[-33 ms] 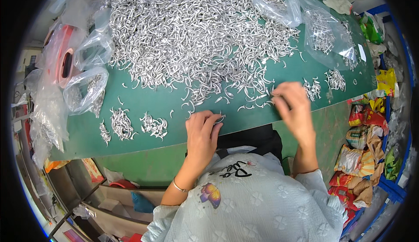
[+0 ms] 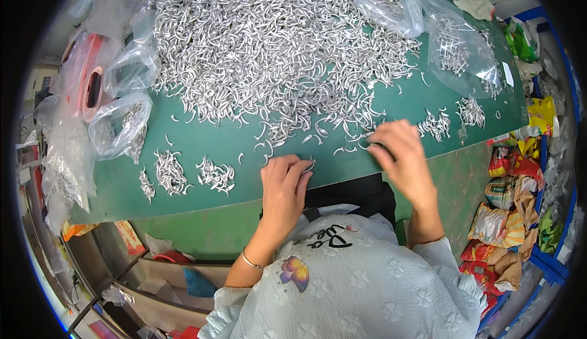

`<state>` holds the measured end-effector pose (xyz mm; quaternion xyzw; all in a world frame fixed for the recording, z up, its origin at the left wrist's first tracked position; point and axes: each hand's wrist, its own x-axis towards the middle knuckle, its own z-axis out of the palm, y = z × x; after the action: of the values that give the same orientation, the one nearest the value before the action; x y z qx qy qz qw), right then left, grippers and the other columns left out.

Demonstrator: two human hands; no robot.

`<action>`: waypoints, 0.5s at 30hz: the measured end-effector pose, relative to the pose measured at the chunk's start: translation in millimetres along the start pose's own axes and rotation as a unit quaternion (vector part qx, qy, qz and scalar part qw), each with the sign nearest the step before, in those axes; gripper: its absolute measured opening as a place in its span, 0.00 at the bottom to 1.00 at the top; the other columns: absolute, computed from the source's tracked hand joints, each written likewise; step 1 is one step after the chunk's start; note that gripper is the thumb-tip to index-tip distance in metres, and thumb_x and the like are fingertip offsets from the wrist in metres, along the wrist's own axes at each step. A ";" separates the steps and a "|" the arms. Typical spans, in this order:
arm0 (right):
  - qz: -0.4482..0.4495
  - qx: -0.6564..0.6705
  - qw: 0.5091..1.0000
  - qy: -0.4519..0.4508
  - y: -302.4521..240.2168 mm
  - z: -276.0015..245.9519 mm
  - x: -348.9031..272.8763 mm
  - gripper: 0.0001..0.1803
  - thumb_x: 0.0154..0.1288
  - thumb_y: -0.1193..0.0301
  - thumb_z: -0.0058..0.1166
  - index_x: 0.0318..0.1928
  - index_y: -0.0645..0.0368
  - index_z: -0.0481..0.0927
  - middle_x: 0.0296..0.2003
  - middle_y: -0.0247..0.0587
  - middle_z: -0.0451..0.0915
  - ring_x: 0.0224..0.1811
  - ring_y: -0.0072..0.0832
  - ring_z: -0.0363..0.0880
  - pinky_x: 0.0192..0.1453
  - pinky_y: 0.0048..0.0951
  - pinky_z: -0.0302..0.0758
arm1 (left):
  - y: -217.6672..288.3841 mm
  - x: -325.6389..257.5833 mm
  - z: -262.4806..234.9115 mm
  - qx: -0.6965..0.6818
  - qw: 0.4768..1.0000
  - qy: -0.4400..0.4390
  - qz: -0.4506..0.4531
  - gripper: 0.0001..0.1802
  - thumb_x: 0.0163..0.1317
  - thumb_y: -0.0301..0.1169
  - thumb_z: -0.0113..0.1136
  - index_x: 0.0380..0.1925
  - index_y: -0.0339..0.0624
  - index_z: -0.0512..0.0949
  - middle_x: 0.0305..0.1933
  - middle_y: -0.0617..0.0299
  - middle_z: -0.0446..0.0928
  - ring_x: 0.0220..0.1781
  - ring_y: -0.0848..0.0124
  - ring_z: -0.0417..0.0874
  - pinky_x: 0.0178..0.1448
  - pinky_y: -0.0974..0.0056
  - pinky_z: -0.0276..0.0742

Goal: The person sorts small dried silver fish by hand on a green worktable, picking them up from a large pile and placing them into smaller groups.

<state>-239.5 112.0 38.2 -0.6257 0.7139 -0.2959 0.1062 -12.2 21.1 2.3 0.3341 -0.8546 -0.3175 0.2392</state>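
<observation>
Head camera, single fisheye view, steeply downward, close over green table (image 2: pixel 244 149); rim probably distorted.

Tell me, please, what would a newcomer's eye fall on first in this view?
First, the huge heap of small curved silver metal pieces covering the far half of the green table. Next, the left hand and right hand at the near edge, picking at stray pieces. Clear plastic bags of the same pieces lie on the table's left side.

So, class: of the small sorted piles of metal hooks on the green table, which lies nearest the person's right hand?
The small pile just right of the right hand; the others lie farther off.
</observation>
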 end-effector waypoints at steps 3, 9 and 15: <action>-0.021 -0.004 1.000 0.001 -17.2 25.5 -1.7 0.11 0.52 0.77 0.65 0.37 0.58 0.79 0.36 0.37 0.75 0.41 0.37 0.72 0.44 0.36 0.65 | 0.8 -1.7 0.2 -0.012 1.000 -0.003 0.029 0.14 0.50 0.18 0.66 0.38 0.39 0.80 0.40 0.59 0.75 0.44 0.60 0.75 0.49 0.59 0.65; 0.004 -0.015 1.000 0.009 -11.5 28.7 -1.6 0.11 0.51 0.77 0.65 0.36 0.58 0.78 0.35 0.37 0.74 0.40 0.37 0.71 0.43 0.37 0.64 | -3.4 -7.4 -2.4 -0.013 0.999 0.015 0.032 0.13 0.50 0.17 0.66 0.37 0.39 0.81 0.39 0.59 0.76 0.44 0.61 0.76 0.50 0.60 0.65; -0.006 0.011 1.000 -0.008 -22.5 41.8 -7.5 0.10 0.51 0.77 0.65 0.34 0.58 0.79 0.36 0.37 0.73 0.40 0.36 0.70 0.44 0.36 0.64 | -3.7 -6.9 -4.0 0.031 0.997 0.072 -0.023 0.16 0.50 0.18 0.66 0.40 0.41 0.80 0.42 0.60 0.76 0.46 0.61 0.75 0.52 0.58 0.64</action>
<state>-197.5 106.1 15.5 -0.6313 0.7058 -0.2994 0.1166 -3.6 22.5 1.1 0.3829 -0.8369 -0.2709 0.2822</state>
